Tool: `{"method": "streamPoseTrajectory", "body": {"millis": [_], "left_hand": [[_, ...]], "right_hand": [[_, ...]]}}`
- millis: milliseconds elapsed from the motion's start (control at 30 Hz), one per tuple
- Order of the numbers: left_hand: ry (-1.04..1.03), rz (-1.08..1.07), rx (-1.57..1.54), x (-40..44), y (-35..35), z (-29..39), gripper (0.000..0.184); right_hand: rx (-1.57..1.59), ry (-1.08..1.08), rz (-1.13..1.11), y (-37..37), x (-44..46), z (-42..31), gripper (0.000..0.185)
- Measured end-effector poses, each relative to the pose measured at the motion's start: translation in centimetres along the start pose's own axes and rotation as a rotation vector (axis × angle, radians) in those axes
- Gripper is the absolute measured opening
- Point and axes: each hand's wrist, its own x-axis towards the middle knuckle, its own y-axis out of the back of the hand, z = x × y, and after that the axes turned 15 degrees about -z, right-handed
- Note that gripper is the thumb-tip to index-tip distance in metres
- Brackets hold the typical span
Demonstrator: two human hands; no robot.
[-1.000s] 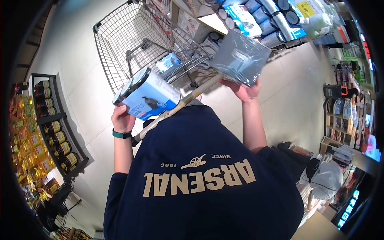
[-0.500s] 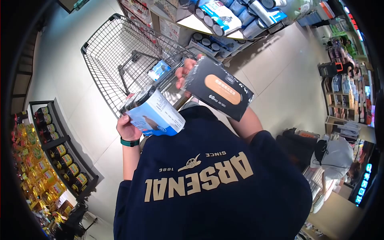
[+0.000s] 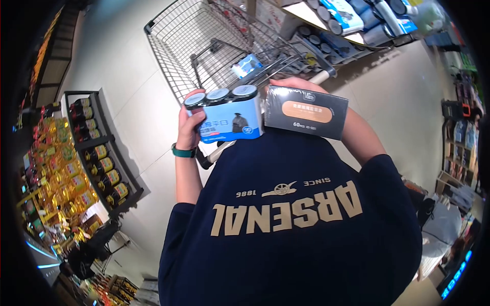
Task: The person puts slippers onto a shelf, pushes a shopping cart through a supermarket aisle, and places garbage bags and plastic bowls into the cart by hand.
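A light-blue pack of three garbage bag rolls [image 3: 229,122] is gripped by my left hand [image 3: 189,127], whose thumb lies across its front and whose wrist wears a green band. The dark roll ends face up, and a filled black bag is pictured on the label. Beside it, my right hand [image 3: 293,83] holds a black box [image 3: 306,127] marked 60 pcs with an orange label; most of those fingers are behind the box. Both packages are in front of my dark blue shirt [image 3: 286,255], close together at their inner edges.
Ahead stands a wire shopping cart [image 3: 168,64] with a small blue pack [image 3: 246,66] inside. At upper right, a display shelf [image 3: 306,14] bears several similar packs. Dark-capped bottles [image 3: 104,166] fill a rack at left, beside yellow oil bottles [image 3: 66,171].
Both packages have turned so their fronts face me more squarely, and the blue pack now sits upright. My right hand has moved to the box's top edge. The whole view has shifted.
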Motion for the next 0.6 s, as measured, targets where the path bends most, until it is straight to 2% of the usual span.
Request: {"method": "streamPoseTrajectory", "body": {"millis": [67, 133, 267, 333, 500, 567, 600], "left_hand": [[-0.037, -0.007, 0.050, -0.1, -0.1, -0.4, 0.068], [-0.048, -0.024, 0.138, -0.4, -0.6, 0.1, 0.071], [-0.162, -0.185, 0.322, -0.7, -1.6, 1.5, 0.062], [-0.133, -0.195, 0.362, -0.8, -1.9, 2.2, 0.061], [-0.125, -0.183, 0.357, -0.8, -1.7, 2.4, 0.060], [-0.144, -0.172, 0.355, -0.9, -1.8, 1.9, 0.061], [-0.145, -0.116, 0.243, -0.9, -1.9, 1.6, 0.063]], "right_hand": [[-0.082, -0.074, -0.066, -1.3, 0.4, -0.6, 0.021], [-0.065, -0.059, -0.133, -0.6, 0.7, -0.4, 0.022], [-0.118, -0.093, -0.037, -0.3, 0.7, -0.2, 0.025], [-0.099, -0.086, -0.030, 0.3, 1.0, 0.0, 0.025], [-0.060, -0.040, -0.005, 0.8, 1.0, 0.3, 0.025], [0.047, 0.023, 0.093, -0.3, 0.5, 0.4, 0.020], [0.045, 0.025, 0.095, -0.1, 0.5, 0.3, 0.020]]}}
